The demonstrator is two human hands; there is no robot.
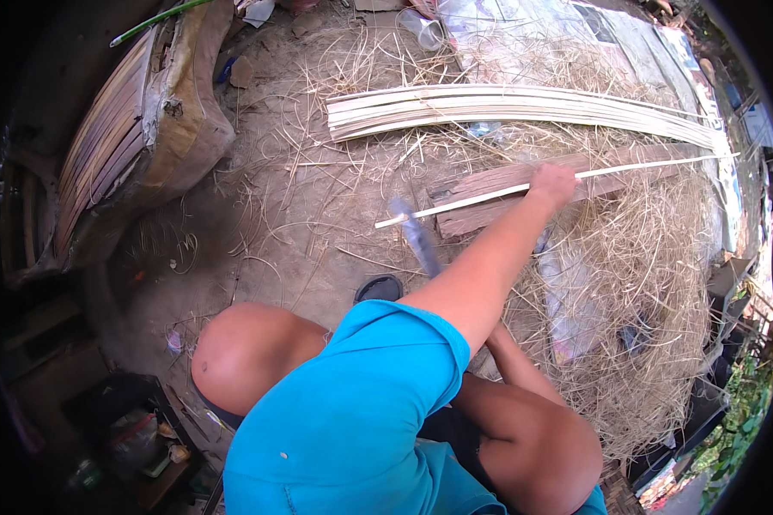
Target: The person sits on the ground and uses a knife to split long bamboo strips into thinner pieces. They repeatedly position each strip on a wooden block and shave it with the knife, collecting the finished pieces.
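Observation:
My left hand is closed around a long, thin, pale strip of split bamboo. The strip lies across a weathered wooden board, its near end sticking out past the board's left edge. At that end a blurred, bluish-grey knife blade crosses the strip. My right forearm passes beneath my left arm, in line with the blade. The left forearm covers my right hand and the knife's handle. Beyond the board rests a bundle of similar pale strips.
Loose straw-like shavings pile up at the right over plastic sheets. A worn slatted wooden bench stands at the left. A black sandal shows beside my knee. A plastic cup lies at the far side.

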